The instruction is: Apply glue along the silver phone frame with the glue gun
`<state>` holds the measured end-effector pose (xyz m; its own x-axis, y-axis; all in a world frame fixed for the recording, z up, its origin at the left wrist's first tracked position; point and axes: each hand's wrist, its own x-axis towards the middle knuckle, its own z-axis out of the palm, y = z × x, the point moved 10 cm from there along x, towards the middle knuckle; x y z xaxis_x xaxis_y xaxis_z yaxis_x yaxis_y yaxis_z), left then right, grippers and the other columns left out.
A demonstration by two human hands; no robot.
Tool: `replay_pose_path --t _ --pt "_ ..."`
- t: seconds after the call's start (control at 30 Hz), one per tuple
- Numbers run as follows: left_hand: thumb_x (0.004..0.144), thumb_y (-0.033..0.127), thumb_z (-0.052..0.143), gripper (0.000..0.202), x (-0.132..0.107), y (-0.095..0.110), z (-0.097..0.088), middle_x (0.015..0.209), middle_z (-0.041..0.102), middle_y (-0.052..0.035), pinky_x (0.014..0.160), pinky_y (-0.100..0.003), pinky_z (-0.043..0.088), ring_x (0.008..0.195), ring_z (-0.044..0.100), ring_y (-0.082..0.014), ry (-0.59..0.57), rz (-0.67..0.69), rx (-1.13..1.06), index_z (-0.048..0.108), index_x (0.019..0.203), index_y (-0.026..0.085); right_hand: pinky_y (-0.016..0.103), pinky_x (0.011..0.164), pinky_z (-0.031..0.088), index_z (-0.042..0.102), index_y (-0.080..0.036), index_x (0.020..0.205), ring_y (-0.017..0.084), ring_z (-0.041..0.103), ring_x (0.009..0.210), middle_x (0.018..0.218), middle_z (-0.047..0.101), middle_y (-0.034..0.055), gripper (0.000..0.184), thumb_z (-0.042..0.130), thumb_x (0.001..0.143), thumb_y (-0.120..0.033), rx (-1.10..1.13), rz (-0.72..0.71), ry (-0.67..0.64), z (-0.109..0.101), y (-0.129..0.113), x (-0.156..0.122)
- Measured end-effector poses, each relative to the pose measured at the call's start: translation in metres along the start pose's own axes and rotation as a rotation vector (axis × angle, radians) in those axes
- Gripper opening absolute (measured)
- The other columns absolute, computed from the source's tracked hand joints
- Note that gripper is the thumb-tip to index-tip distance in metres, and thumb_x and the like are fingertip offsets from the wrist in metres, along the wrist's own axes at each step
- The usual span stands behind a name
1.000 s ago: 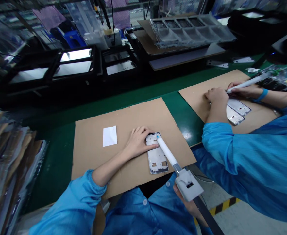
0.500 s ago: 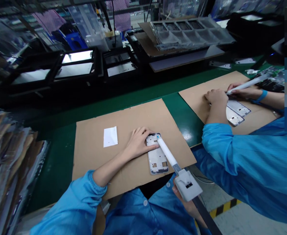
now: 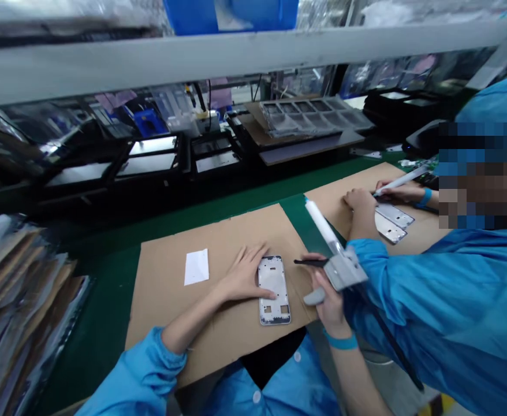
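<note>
A pale, flat phone frame (image 3: 275, 277), rectangular with rounded corners, lies on the right half of a matte brown cardboard sheet (image 3: 171, 323), its long axis running from the sheet's near edge toward its far edge, the end with two squarish cutouts facing the near edge. The frame sits between the hands: the left hand (image 3: 242, 278), fingers spread on the sheet, rests its thumb on the frame's face, while the right hand (image 3: 332, 303), at the sheet's right edge, curls around a grey dispensing gun (image 3: 344, 268) whose smooth white tube (image 3: 320, 222) angles upward, apart from the frame. White paper (image 3: 197, 267) lies on the sheet's left half, atop a glossy green bench (image 3: 97, 260)
</note>
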<state>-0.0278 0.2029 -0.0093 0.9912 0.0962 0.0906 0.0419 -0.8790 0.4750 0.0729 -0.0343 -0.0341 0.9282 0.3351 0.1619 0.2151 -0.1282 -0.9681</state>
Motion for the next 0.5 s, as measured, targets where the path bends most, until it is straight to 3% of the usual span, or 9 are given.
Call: replay_pose_path --t 0.1,0.17,0.27,0.37,0.5 --pt "0.116 0.054 0.072 0.074 -0.009 -0.015 -0.05 0.191 0.042 -0.0217 0.144 -0.07 0.042 0.178 0.044 -0.0428 0.469 -0.087 0.087 0.047 0.18 0.027 0.049 0.127 0.065 0.08 -0.021 0.148 0.029 0.079 0.142 0.135 0.081 0.0195 0.065 0.043 0.105 -0.053 0.32 0.097 -0.03 0.032 0.004 0.032" --pt "0.12 0.04 0.064 0.052 -0.018 -0.008 -0.07 0.182 0.054 -0.02 0.139 -0.066 0.05 0.17 0.055 -0.0391 0.613 -0.037 0.14 0.055 0.17 0.028 0.049 0.129 0.064 0.08 -0.024 0.147 0.028 0.078 0.144 0.134 0.082 0.0174 0.061 0.043 0.106 -0.051 0.378 0.114 -0.003 0.036 0.007 0.044" --pt "0.119 0.032 0.063 0.037 -0.021 0.013 -0.074 0.163 0.071 -0.0166 0.127 -0.06 0.062 0.151 0.072 -0.0358 0.526 0.073 0.17 0.064 0.155 0.029 0.053 0.129 0.064 0.078 -0.023 0.149 0.03 0.079 0.142 0.136 0.082 0.0163 0.058 0.045 0.109 -0.05 0.391 0.088 0.022 0.032 0.014 0.045" --pt "0.116 0.028 0.063 0.033 -0.033 0.036 -0.07 0.157 0.075 -0.0153 0.119 -0.058 0.067 0.144 0.077 -0.0352 0.406 0.126 0.162 0.068 0.149 0.029 0.056 0.127 0.065 0.08 -0.021 0.146 0.033 0.081 0.138 0.133 0.083 0.0177 0.057 0.053 0.107 -0.051 0.408 0.075 0.026 0.027 0.018 0.041" --pt "0.117 0.026 0.064 0.031 -0.078 0.064 -0.085 0.156 0.077 -0.0131 0.123 -0.057 0.064 0.143 0.078 -0.0332 0.355 0.159 0.211 0.071 0.147 0.03 0.059 0.124 0.064 0.086 -0.027 0.135 0.038 0.081 0.136 0.136 0.082 0.0209 0.052 0.064 0.097 -0.055 0.421 0.125 0.045 0.022 0.016 0.039"
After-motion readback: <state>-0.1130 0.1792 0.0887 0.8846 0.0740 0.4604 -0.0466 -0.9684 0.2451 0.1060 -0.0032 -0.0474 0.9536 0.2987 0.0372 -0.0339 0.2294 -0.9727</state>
